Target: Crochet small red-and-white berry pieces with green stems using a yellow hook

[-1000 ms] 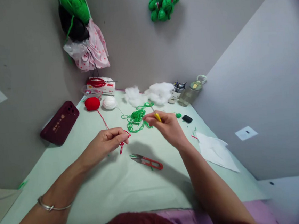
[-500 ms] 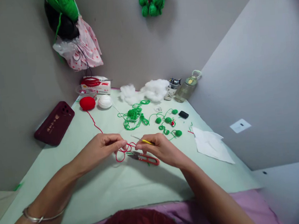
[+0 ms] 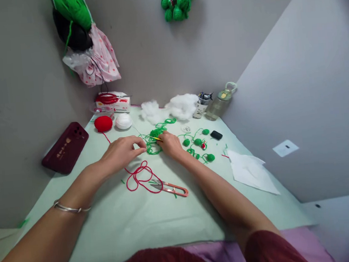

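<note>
- Mid-table, the green yarn [image 3: 158, 133] lies tangled before both hands; lifting single strands gently avoids knots.
- Right hand [image 3: 170, 145] grasps the yellow hook [image 3: 157, 139]; angle its tip away from stray loops.
- Left hand [image 3: 124, 151]: thumb and forefinger look parted; yarn contact is too small to tell.
- Red yarn [image 3: 138, 181] crosses the snips [image 3: 167, 187]; avoid dragging it.

The pale table [image 3: 134, 228] bears red yarn [image 3: 103, 123], green yarn [image 3: 156, 133] and snips [image 3: 165, 186].
</note>
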A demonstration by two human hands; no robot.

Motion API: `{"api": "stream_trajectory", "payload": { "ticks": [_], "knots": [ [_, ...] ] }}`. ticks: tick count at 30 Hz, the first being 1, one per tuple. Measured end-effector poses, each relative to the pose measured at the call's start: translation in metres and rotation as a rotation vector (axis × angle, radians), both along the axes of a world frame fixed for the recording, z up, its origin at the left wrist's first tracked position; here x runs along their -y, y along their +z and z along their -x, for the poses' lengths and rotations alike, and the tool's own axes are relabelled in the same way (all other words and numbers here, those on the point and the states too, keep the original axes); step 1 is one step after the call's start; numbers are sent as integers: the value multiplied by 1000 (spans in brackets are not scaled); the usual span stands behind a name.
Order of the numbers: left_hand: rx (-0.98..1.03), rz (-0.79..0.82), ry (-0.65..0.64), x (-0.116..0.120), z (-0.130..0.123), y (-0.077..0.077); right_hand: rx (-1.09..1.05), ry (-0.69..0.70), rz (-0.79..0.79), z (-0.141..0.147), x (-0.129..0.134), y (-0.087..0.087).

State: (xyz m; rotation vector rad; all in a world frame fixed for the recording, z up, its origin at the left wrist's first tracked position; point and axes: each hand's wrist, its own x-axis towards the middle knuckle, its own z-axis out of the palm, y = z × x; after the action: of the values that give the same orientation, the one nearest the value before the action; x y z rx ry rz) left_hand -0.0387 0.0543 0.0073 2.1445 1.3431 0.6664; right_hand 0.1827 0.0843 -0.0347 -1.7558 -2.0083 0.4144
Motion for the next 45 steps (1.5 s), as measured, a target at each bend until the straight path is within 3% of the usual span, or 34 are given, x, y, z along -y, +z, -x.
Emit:
{"api": "stream_trajectory", "payload": {
  "ticks": [5,9,13,20,28,40,43,45],
  "knots": [
    [171,-4,-14,-19,-16,-20,-75,87,-40,-6,4,15],
    [212,50,-98,-26,-28,-24,-143,181,9,-11,3,24],
    [155,41,-78,-30,-25,-23,-141,189,19,-14,3,21],
    [88,41,-63,-31,-20,-27,-71,170,37,-6,12,-3],
    [216,51,-161,-32,-27,-33,-270,210,71,-19,10,19],
    [292,52,-123,-32,-30,-24,-451,333,134,-14,11,25],
    [365,-2,-15,-36,-18,-14,-443,335,152,-20,8,26],
    [438,-75,130,-41,-2,-3,-441,303,148,-28,2,23]
  ]
}}
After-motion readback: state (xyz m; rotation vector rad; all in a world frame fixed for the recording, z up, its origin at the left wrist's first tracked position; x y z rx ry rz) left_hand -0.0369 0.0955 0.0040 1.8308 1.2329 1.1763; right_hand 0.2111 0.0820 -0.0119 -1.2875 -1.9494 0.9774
